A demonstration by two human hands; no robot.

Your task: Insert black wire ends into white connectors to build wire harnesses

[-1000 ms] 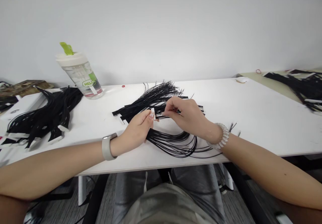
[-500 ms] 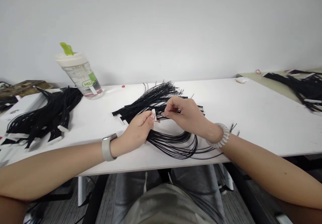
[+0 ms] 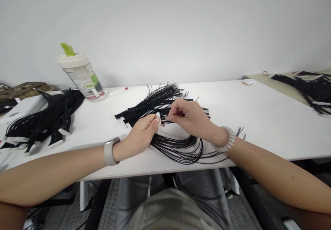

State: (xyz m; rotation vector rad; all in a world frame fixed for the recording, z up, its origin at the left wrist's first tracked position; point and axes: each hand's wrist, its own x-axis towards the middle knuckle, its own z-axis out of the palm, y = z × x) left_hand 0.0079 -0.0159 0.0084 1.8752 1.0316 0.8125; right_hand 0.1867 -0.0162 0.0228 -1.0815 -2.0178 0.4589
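My left hand (image 3: 144,130) is closed around a bundle of thin black cables (image 3: 178,149), which loops out to the right below it. A small white tab (image 3: 158,117) sticks up at its thumb tip. Just to the right, my right hand (image 3: 187,116) is closed in a pinch, its fingertips a short gap from the tab. Whatever lies in that pinch is too small to make out. Behind both hands, a pile of black cables (image 3: 157,99) with frayed-looking loose ends and several white tabs lies on the table.
On the white table (image 3: 232,109), a clear drink bottle (image 3: 84,76) with a green spout stands at the back left. Black cable bundles (image 3: 49,116) with white ends lie near it. More black cables (image 3: 310,88) lie at the far right. A small red ring (image 3: 126,88) sits near the wall.
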